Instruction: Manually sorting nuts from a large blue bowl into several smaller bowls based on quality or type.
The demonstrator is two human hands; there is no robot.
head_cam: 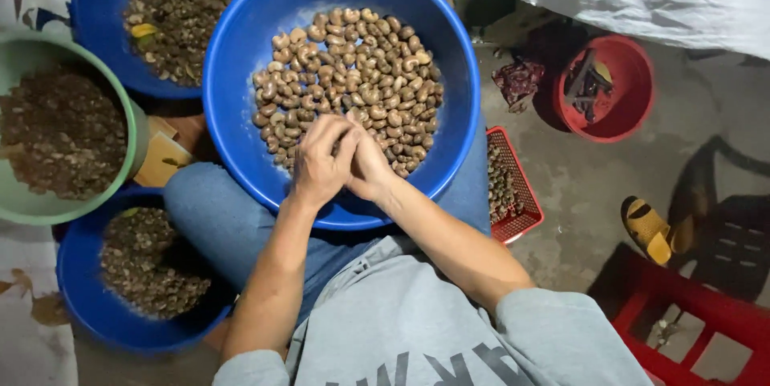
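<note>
Grey-shirted shoulders fill the bottom of the frame as a seated person works over a large blue basin (241,73) resting on the lap at centre. Both hands meet at the near edge of a heap of cashew nuts (349,73) inside it: the left hand (319,163) curls its fingers inward, the right hand (370,168) presses against it, and whether either pinches a nut cannot be told. At left, two smaller blue bowls (96,1) and a green bowl (136,133) hold dark shells. A red basket (525,202) sits right of the knee; a red bucket (634,65) stands upper right.
</note>
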